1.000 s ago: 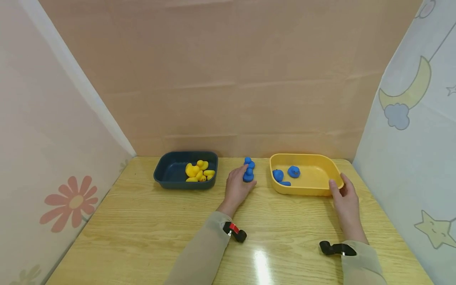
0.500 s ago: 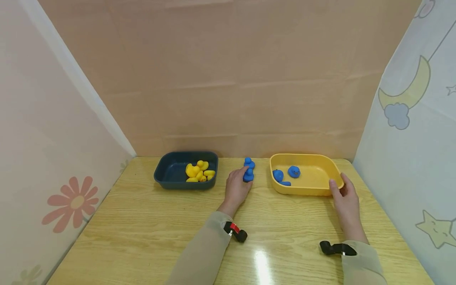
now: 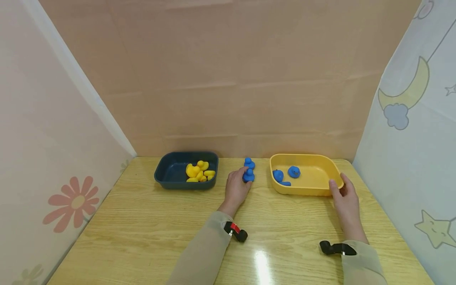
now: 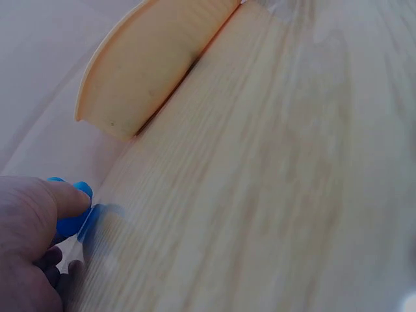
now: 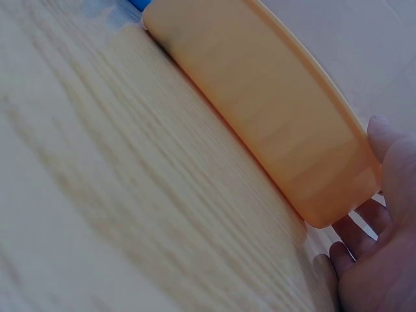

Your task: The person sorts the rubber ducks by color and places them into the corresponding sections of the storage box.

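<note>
In the head view my left hand (image 3: 236, 190) pinches the nearer blue rubber duck (image 3: 248, 175), which stands on the wooden table. The left wrist view has the thumb (image 4: 68, 199) against the blue duck (image 4: 73, 224); the far fingers are partly hidden. Just behind it stands a second blue duck (image 3: 249, 163). At the right, my right hand (image 3: 346, 202) grips the front right corner of a yellow bin (image 3: 313, 191), thumb at the rim. Several blue ducks (image 3: 294, 171) lie inside that bin. In the right wrist view, fingers curl below the bin's corner (image 5: 325, 201).
A dark blue bin (image 3: 171, 183) stands left of my left hand, with several yellow ducks (image 3: 192, 170) in it. The wooden table (image 3: 285, 229) ends at a brown paper backdrop (image 3: 228, 99). Patterned cloth walls rise on both sides.
My left thumb has closed in on the nearer blue duck from the right. The right hand and both bins have stayed in place.
</note>
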Demonstrator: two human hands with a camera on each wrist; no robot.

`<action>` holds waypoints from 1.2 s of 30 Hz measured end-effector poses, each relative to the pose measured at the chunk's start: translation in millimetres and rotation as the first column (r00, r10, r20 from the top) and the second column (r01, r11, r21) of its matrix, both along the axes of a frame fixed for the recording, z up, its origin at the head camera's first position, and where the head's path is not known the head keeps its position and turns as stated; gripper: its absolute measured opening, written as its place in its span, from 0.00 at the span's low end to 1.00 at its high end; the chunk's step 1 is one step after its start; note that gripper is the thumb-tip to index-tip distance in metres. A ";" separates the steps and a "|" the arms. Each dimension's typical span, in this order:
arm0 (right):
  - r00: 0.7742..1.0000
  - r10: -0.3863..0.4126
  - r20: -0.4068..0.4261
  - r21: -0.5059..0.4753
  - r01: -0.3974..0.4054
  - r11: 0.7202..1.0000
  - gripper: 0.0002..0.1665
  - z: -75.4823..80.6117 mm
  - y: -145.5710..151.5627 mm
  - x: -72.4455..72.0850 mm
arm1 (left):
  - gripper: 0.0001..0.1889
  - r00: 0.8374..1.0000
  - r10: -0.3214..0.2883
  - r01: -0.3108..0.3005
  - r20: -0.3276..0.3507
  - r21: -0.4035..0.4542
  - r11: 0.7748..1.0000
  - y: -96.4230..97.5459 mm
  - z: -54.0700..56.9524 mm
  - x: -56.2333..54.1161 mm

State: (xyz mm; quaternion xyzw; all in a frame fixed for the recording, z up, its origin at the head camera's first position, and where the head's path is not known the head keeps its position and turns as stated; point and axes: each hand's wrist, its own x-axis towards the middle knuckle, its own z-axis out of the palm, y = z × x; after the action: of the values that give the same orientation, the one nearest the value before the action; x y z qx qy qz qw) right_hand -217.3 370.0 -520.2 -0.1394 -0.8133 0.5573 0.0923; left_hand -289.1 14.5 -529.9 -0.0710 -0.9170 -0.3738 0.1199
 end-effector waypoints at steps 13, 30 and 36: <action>1.000 -0.008 -0.011 -0.008 0.007 1.000 0.53 -3.5 1.0 -1.3 | 0.28 0.997 -0.023 0.031 -0.079 0.092 0.995 1.0 10.0 3.8; 1.000 -0.025 -0.005 -0.017 0.025 1.000 0.52 -3.5 0.9 -2.8 | 0.25 0.983 -0.123 0.141 -0.139 0.130 0.981 35.1 40.5 21.4; 1.000 -0.010 -0.020 -0.021 0.010 1.000 0.53 -2.7 -0.8 -1.1 | 0.27 0.983 -0.146 0.159 -0.115 0.112 0.981 53.6 44.8 25.9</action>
State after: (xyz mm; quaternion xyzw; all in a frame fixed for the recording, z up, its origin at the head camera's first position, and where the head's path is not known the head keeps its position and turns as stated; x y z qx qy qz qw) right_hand -218.4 369.2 -522.9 -0.1387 -0.8057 0.5667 0.1020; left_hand -263.2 68.1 -485.1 -0.1533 -0.8769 -0.4323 0.1435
